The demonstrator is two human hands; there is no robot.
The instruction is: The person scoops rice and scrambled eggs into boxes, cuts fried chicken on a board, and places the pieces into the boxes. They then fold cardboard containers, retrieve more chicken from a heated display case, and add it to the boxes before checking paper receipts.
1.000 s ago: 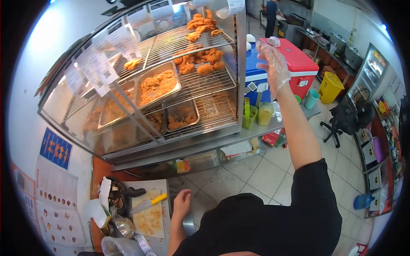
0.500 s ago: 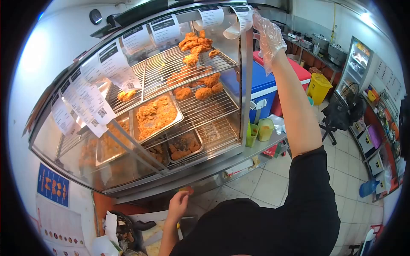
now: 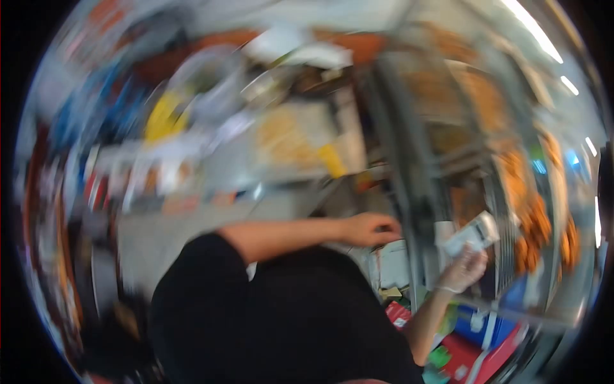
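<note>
The whole view is blurred by motion. My right hand (image 3: 464, 270), in a clear plastic glove, grips a white printed paper slip (image 3: 472, 235) beside the display cabinet (image 3: 391, 128). My left hand (image 3: 371, 229) is bare, its fingers curled together just left of the cabinet's lower edge; what they hold, if anything, is hidden. Pieces of fried chicken (image 3: 529, 233) lie on the cabinet's racks, to the right of the slip.
Beyond my left arm, a work surface bears a tray of pale yellowish food (image 3: 281, 137) and a yellow-handled item (image 3: 331, 160). A yellow object (image 3: 166, 118) sits farther left. Blue (image 3: 486, 326) and red (image 3: 476, 358) coolers stand at the lower right.
The view has swung left toward the work surface, so the cabinet now appears at the right. My right hand has come down from the cabinet's top corner with a paper slip.
</note>
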